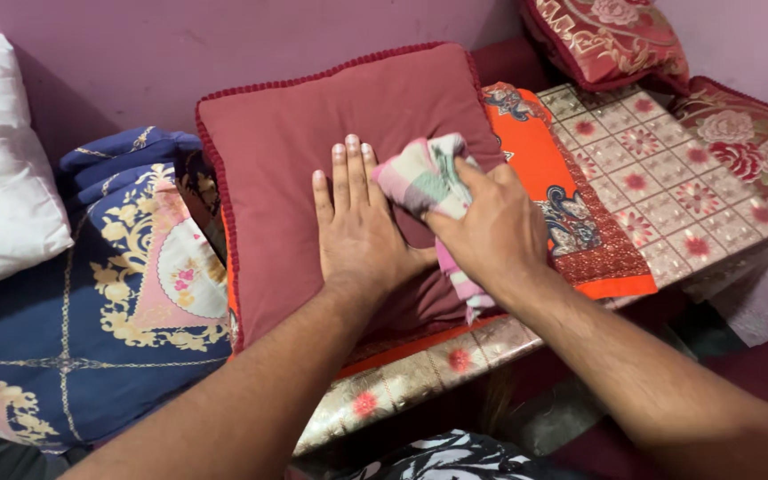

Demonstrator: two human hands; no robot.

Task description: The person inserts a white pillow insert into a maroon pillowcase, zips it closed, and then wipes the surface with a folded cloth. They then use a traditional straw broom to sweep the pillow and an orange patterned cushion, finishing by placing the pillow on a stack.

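- Maroon cushion [313,133]: landmark; square, edged with dark red piping, lying flat and slightly dented at centre, on the near-left part of the table.
- Left hand [357,227]: pressed palm-down on the middle of the cushion, fingers straight, close together and extended toward the wall; gripping nothing.
- Right hand [491,233]: just right of the left hand, over the cushion's right half; fingers curled tight around a bunched cloth.
- Checked cloth [424,178]: pink, white and green plaid, crumpled; upper end touching the cushion surface beside the left fingertips, lower end hanging out under the right wrist toward the cushion's near edge.
- Orange patterned fabric [571,222]: folded, with red and blue motifs, lying directly right of the cushion and partly beneath its edge.
- Table covering [660,169]: shiny floral-tile sheet, stretching right of and in front of the cushion.
- Navy floral bedding [100,302]: blue with gold and pink motifs, piled left of the cushion and touching its left edge.
- White pillow [2,169]: far left of the cushion, beyond the bedding.
- Red floral cushions [740,142]: far right of and behind the maroon cushion, against the pink wall [224,44].
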